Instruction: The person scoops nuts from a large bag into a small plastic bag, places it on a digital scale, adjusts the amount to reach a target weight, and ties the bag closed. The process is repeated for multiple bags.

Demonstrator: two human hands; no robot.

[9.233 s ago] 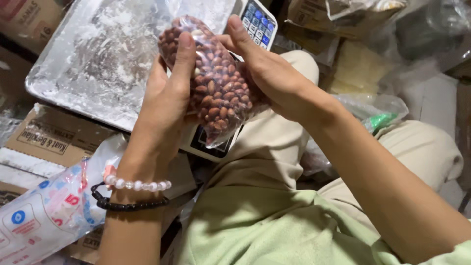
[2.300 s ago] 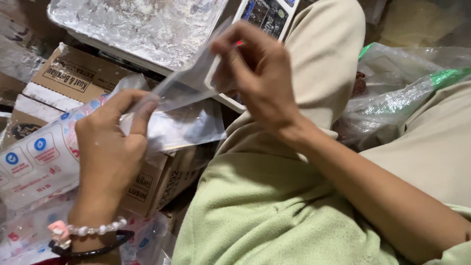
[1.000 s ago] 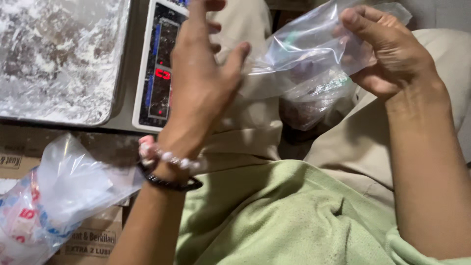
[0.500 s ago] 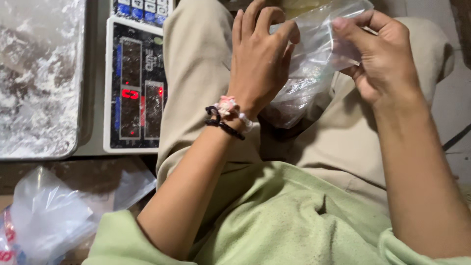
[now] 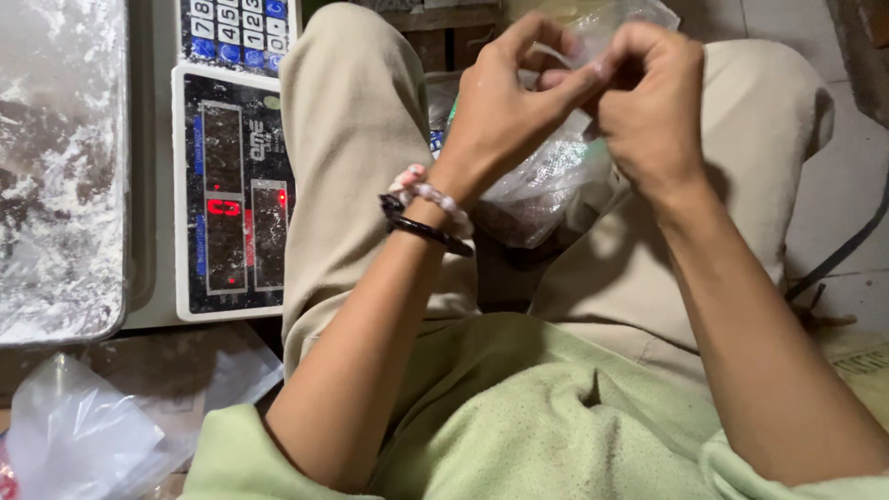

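Both grips [image 5: 593, 88] — clear plastic bag [image 5: 546, 176]

Clear bag [image 5: 556, 176]: thin plastic film, glossy, crinkled, pinched between left hand [image 5: 505, 111] and right hand [image 5: 648, 102]. Scale pan [image 5: 56, 167]: metal, dull, dusted with rough white residue. Scale panel [image 5: 231, 204]: smooth glossy plastic, dark face. Trousers [image 5: 352, 139]: matt beige woven cloth. Shirt [image 5: 519, 417]: matt pale green cloth. Bracelet [image 5: 431, 196]: glossy beads. Loose bags [image 5: 83, 435]: shiny plastic.
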